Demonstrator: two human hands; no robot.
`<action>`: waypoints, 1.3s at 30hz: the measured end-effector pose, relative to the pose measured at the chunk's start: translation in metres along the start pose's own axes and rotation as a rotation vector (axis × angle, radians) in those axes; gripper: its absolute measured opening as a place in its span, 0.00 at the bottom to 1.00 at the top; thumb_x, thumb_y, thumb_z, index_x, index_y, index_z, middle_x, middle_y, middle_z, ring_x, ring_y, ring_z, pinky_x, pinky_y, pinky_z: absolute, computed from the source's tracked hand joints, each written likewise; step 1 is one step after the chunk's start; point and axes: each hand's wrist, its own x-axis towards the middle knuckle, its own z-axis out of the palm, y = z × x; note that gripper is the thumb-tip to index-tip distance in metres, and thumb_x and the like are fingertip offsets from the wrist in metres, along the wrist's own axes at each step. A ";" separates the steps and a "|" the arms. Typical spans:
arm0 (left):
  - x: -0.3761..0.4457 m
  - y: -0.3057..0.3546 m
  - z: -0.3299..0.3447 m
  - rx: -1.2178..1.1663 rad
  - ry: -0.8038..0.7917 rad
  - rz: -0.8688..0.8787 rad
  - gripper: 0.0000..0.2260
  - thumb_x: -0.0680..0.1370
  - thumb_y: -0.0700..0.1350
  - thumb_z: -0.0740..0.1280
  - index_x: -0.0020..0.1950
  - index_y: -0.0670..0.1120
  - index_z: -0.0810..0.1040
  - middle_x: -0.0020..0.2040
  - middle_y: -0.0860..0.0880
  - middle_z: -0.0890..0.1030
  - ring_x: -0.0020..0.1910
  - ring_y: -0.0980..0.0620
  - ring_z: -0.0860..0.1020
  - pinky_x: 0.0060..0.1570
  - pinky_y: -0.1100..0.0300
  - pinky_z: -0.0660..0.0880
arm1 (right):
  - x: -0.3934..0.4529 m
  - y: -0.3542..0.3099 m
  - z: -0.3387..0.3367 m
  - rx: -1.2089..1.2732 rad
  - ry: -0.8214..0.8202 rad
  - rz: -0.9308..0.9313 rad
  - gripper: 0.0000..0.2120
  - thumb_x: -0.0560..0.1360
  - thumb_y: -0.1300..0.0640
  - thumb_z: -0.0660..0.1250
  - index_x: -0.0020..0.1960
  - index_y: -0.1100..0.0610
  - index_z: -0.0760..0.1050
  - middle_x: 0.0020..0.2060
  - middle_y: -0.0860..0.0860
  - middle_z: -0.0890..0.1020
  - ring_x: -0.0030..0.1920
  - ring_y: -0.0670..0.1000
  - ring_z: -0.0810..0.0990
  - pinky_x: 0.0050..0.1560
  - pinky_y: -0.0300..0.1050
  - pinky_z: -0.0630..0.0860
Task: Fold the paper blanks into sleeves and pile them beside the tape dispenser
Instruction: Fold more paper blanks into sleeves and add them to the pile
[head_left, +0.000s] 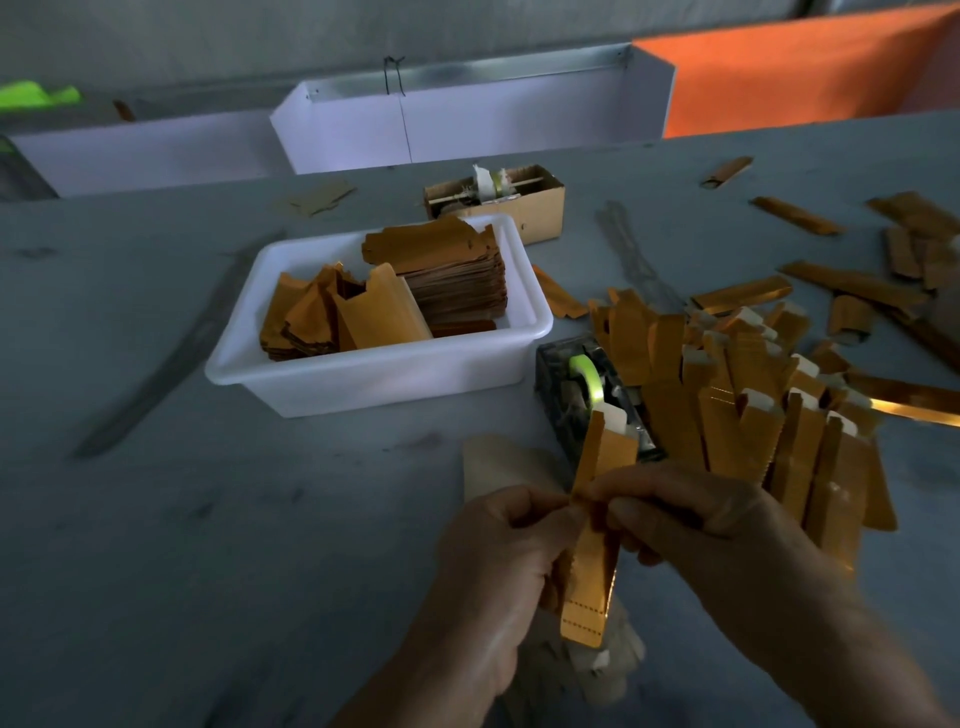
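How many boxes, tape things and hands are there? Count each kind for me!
White tub: 1
Cardboard box: 1
Tape dispenser: 1
Hands: 2, the left hand and right hand, both holding one sleeve
Total: 5
The gold sleeves in the pile overlap too much to count.

head view | worn high, tilted forward and down | close above both hands (597, 525) | single view, nothing shared
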 end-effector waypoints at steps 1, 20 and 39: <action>0.000 0.000 0.000 0.001 -0.004 0.004 0.06 0.76 0.40 0.69 0.38 0.43 0.82 0.26 0.51 0.78 0.22 0.58 0.74 0.22 0.68 0.67 | 0.000 -0.001 0.000 -0.007 0.004 -0.005 0.14 0.73 0.59 0.66 0.45 0.39 0.78 0.41 0.39 0.81 0.42 0.40 0.79 0.40 0.33 0.76; -0.004 0.005 -0.001 0.138 -0.099 0.050 0.07 0.74 0.49 0.69 0.39 0.48 0.84 0.34 0.51 0.84 0.32 0.59 0.80 0.32 0.68 0.73 | 0.006 0.006 0.005 -0.207 0.118 0.001 0.14 0.71 0.57 0.69 0.44 0.45 0.64 0.33 0.47 0.79 0.41 0.32 0.78 0.38 0.28 0.75; -0.004 -0.012 0.008 0.184 0.227 0.306 0.06 0.73 0.41 0.71 0.36 0.45 0.81 0.32 0.45 0.82 0.32 0.49 0.80 0.32 0.50 0.76 | 0.003 -0.008 0.009 -0.661 0.190 0.090 0.21 0.62 0.27 0.47 0.43 0.43 0.57 0.31 0.43 0.72 0.30 0.40 0.74 0.31 0.35 0.74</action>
